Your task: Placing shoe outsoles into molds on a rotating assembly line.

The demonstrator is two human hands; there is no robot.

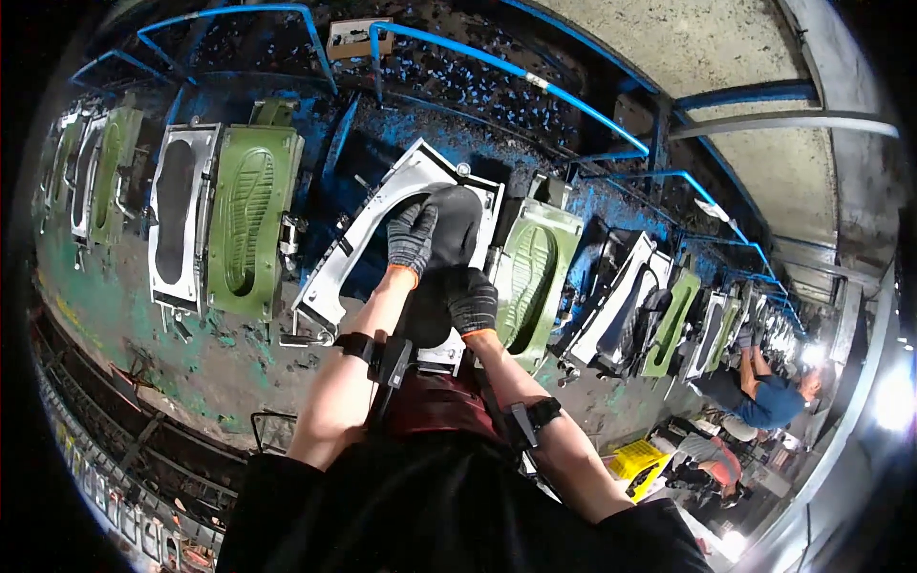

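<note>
Both my hands, in grey-black knit gloves with orange cuffs, are on a dark, flexible shoe sole (457, 215). My left hand (411, 241) grips its left edge near the upper end, fingers pointing up and away. Lower down, my right hand (470, 300) is wrapped round the right side, its fingertips partly hidden. The sole lies over a silver mould frame (328, 285) with a sole-shaped opening, which stands tilted. To its right is a green mould half (531, 272) with a ribbed sole-shaped cavity.
On the left another silver mould (178, 210) holds a dark sole beside a green mould half (253, 210). More moulds (671, 323) continue right. Blue rails (497, 67) run behind. Two people (764, 393) and a yellow crate (638, 465) are at the right.
</note>
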